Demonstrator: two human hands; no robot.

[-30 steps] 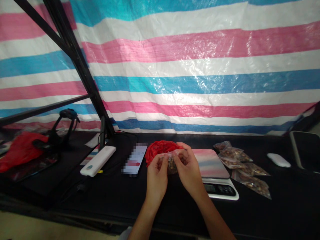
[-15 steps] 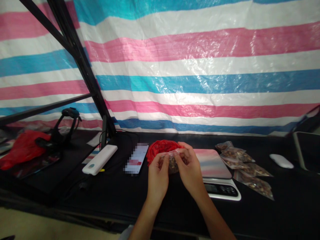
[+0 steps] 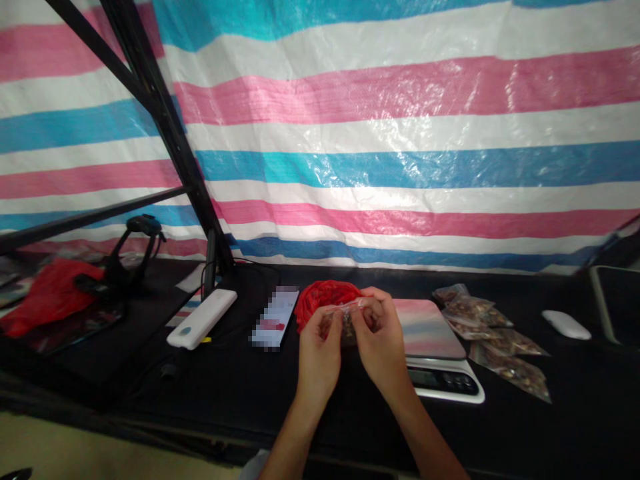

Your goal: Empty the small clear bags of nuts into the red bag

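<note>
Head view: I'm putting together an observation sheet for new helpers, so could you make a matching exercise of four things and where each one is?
Things
1. Small clear zip bag
2. Digital scale
3. Red plastic bag
4. White computer mouse

Places
A. Immediately right of the smartphone
B. To the right of the filled clear bags
C. Pinched between the left hand and right hand
D. Immediately left of the filled clear bags

Right pairs
1-C, 2-D, 3-A, 4-B
</note>
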